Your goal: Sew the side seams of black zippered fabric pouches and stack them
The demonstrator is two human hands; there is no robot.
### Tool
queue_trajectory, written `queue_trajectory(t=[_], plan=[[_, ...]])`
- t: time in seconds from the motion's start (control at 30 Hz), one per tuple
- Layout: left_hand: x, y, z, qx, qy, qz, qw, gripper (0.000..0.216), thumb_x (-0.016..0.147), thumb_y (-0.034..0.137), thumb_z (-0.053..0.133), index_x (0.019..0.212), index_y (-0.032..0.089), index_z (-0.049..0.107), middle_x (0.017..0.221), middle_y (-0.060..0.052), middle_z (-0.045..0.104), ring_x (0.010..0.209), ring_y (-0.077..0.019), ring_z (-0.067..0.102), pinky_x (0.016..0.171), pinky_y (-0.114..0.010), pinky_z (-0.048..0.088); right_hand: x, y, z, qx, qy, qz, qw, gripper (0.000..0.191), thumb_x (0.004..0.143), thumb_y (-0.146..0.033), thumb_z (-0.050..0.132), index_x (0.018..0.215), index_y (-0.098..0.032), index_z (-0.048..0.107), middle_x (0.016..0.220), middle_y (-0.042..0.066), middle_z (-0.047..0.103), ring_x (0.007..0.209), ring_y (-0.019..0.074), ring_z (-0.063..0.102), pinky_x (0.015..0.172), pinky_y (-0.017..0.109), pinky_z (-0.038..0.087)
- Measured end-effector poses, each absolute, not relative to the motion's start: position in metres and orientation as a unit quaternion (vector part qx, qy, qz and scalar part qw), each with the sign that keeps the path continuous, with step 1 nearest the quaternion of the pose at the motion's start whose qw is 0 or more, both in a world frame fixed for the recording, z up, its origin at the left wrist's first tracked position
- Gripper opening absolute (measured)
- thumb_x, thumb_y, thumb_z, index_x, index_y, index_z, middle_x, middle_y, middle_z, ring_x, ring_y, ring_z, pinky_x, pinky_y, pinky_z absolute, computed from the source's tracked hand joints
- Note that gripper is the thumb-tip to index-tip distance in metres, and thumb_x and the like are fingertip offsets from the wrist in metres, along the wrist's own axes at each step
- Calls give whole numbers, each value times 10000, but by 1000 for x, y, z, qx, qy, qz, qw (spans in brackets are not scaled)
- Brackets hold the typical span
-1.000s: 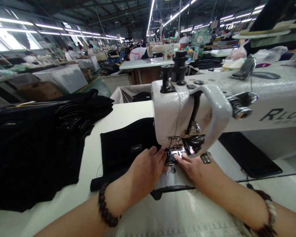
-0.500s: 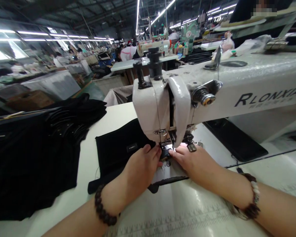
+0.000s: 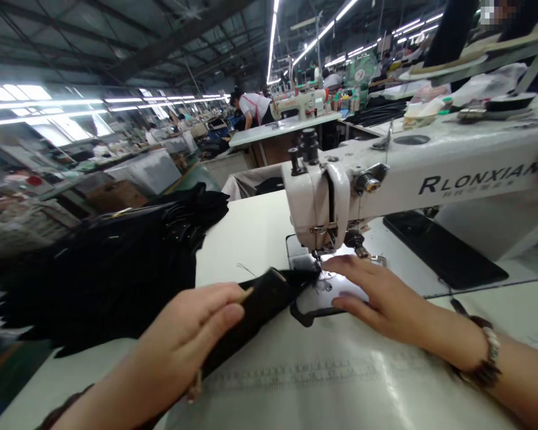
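While the left hand (image 3: 192,328) was clamped on a black fabric piece (image 3: 269,301), thumb and fingers pinching its folded edge left of centre in the lower half of the frame, the right hand (image 3: 376,292) stood with thumb and forefinger apart, right of centre. The fabric piece ran from the left hand up toward the needle area of a white industrial sewing machine (image 3: 314,206), its far end beside the presser foot near the frame's centre. Whether the right forefinger touched that end could not be told. A beaded bracelet (image 3: 491,352) circled the right wrist at lower right. A stack of black fabric pieces (image 3: 130,269) lay at left. A black flat rectangular object (image 3: 443,248) rested beneath the machine arm at right. Ruler markings (image 3: 314,376) crossed the tabletop (image 3: 246,233) at lower centre. A co-worker (image 3: 255,107) leaned forward at upper centre.
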State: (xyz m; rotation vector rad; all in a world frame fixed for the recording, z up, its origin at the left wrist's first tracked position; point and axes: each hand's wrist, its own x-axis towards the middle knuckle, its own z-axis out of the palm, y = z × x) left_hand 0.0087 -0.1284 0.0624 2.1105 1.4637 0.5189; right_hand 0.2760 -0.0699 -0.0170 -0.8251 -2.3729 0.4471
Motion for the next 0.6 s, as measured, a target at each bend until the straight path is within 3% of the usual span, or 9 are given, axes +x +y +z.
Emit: queue_trajectory(t=[0.1,0.17,0.23,0.33,0.6], plan=[[-20,-139,89,609,614,294,407,348,811,498,483,764,179,613,624,-5,583,550,-150,542,524,-238,442,251,-83,-1,-341,-849,255,312,434,881,-360,413,1272,-174,384,1236,124,501,1113,235,474,898,389,399],[-31,-142,94,538,618,345,457,377,742,529,565,752,156,617,581,-6,565,520,-146,529,511,-242,436,233,-88,9,-359,-817,335,303,385,871,-399,407,1179,-180,479,1118,102,578,1013,233,536,827,359,436],[-38,-143,92,506,616,383,466,382,695,521,625,721,140,614,543,3,535,494,-133,509,503,-237,427,219,-90,16,-361,-790,410,279,301,864,-409,390,932,-188,583,861,54,624,809,204,579,694,305,452],[-43,-144,88,488,614,418,458,387,667,515,657,699,133,606,521,14,505,486,-123,496,485,-222,407,206,-91,20,-355,-763,476,255,316,838,-412,386,661,-192,529,604,-5,498,592,156,489,535,258,380],[-56,-154,80,501,599,432,452,397,698,523,630,699,128,595,564,7,514,531,-125,500,483,-209,382,199,-102,23,-377,-757,478,235,313,788,-451,376,603,-202,421,575,-31,334,561,140,353,521,260,267]])
